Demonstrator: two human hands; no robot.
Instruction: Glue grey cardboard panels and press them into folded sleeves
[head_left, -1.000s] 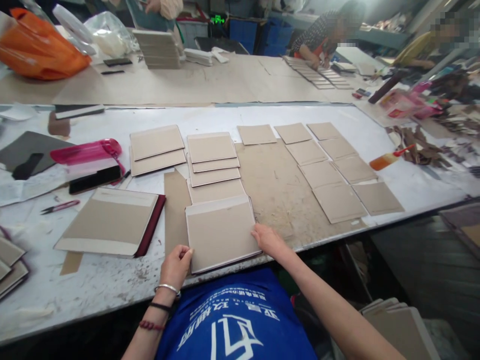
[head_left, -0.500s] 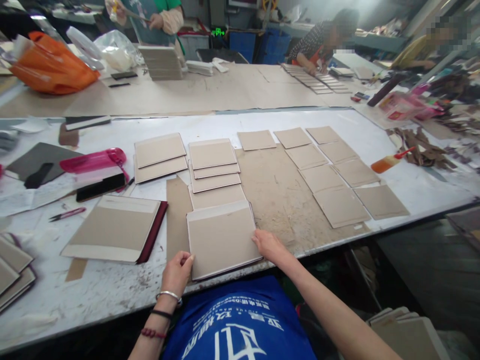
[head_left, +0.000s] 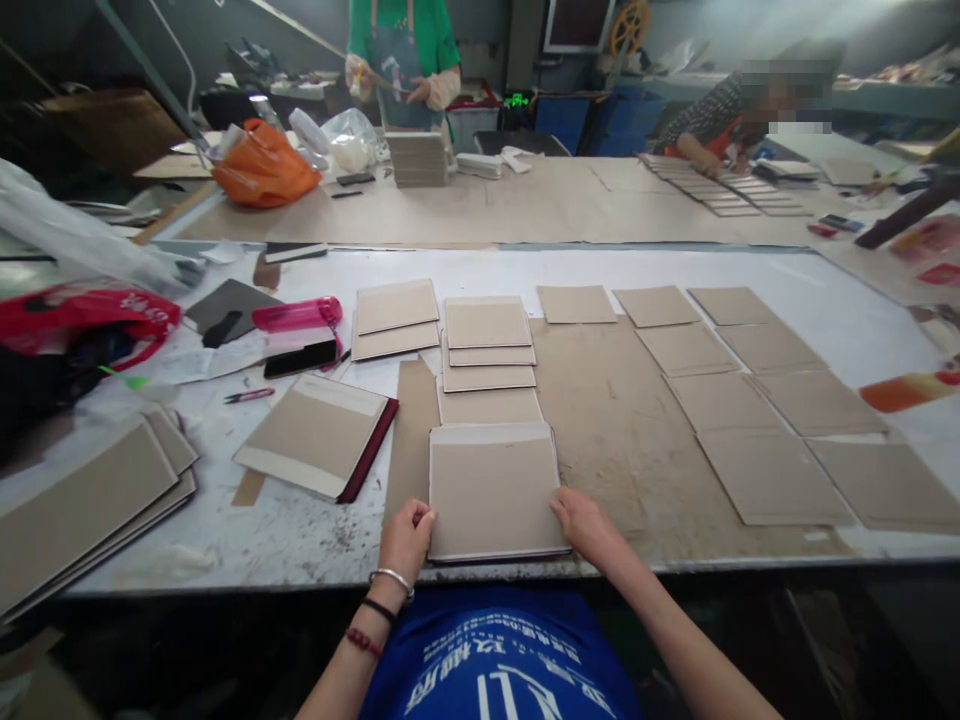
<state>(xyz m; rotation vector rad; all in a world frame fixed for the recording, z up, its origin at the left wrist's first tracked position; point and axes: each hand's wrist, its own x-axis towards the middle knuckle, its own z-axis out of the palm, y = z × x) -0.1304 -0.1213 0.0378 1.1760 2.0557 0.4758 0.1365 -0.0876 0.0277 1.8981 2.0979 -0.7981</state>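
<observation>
Two bare hands meet at one grey board cover, which lies flat at the near edge of the white table, right in front of the person in the blue apron. The left hand is curled shut on the cover's lower left edge, thumb on top. The right hand lies with its fingers spread and loose against the lower right edge, pressing on it rather than clasping it. Just beyond the cover a column of similar boards runs away from the person, each one overlapping the next. To the right of it a worn brown cardboard sheet carries rows of plain square boards laid side by side. On the left sit a cover with a maroon spine, a pink bottle and a stack of large boards at the table's corner. Across the far table a person in a green top is standing.
</observation>
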